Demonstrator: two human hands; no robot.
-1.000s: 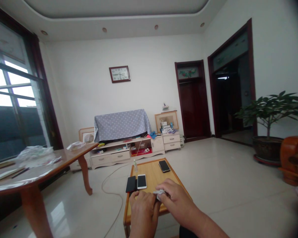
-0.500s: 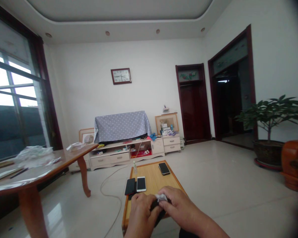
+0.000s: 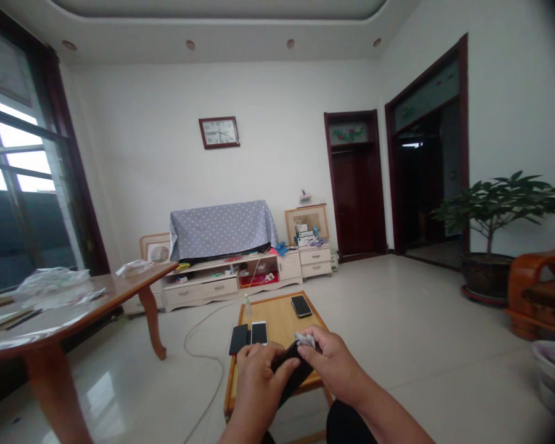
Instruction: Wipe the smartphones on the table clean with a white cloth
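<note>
My left hand (image 3: 261,379) is closed around one end of a dark, flat phone (image 3: 295,377), which is tilted above the near end of a small wooden table (image 3: 277,308). My right hand (image 3: 337,367) pinches a crumpled light-grey cloth (image 3: 305,339) against the phone's upper edge. Fingers hide part of the phone. Beyond my hands on the table lie a white phone with a dark screen (image 3: 259,333), a black phone (image 3: 238,340) left of it, and another dark phone (image 3: 301,306) near the far right corner. A small clear bottle (image 3: 247,303) stands at the far left.
To the left stands a larger wooden table (image 3: 120,280) with plastic bags (image 3: 55,287) on it. A cable (image 3: 219,376) runs across the floor. A low TV cabinet (image 3: 203,293) is against the wall. A potted plant (image 3: 488,274), wooden chair (image 3: 527,296) and bin (image 3: 552,370) are at the right.
Both hands have risen slightly, and the phone is tilted up so more of its dark surface shows. The cloth sits higher at its edge. The whole view has shifted a little.
</note>
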